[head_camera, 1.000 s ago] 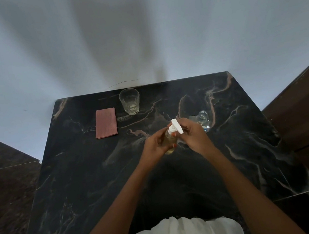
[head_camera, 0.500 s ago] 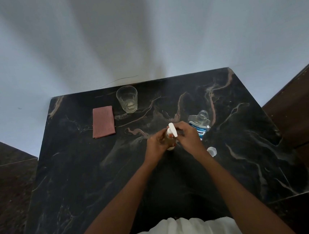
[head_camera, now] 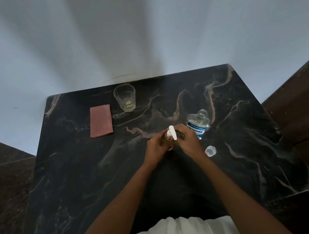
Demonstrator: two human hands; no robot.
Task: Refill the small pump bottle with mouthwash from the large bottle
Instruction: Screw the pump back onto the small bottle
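Left fingers: the left hand [head_camera: 155,147] has its fingers curled round the amber body of the small pump bottle [head_camera: 169,145], gripping it.
Right fingers: the right hand [head_camera: 189,141] has its fingers bent closed at the bottle's neck, under the white pump head [head_camera: 172,133]; which fingers touch it cannot be told.
Small bottle: upright near the middle of the table, between the two hands, nozzle pointing toward the person.
Large bottle: one clear mouthwash bottle [head_camera: 198,126] with a blue label, upright, its neck uncapped, just behind the right hand.
Cap: one pale cap [head_camera: 210,150] lying on the table beside the right wrist, apart from the large bottle.
Other items: one clear glass tumbler [head_camera: 125,98] at the far edge; one folded pink cloth [head_camera: 101,121] to its left, lying flat.
Count: two hands, two bottles, one cap, one tumbler, one cloth.
Surface: a black marble table [head_camera: 80,180] with pale veins.
Room: a plain grey-white wall [head_camera: 142,33] behind; dark flooring at both sides; a white garment [head_camera: 179,231] at the near edge.
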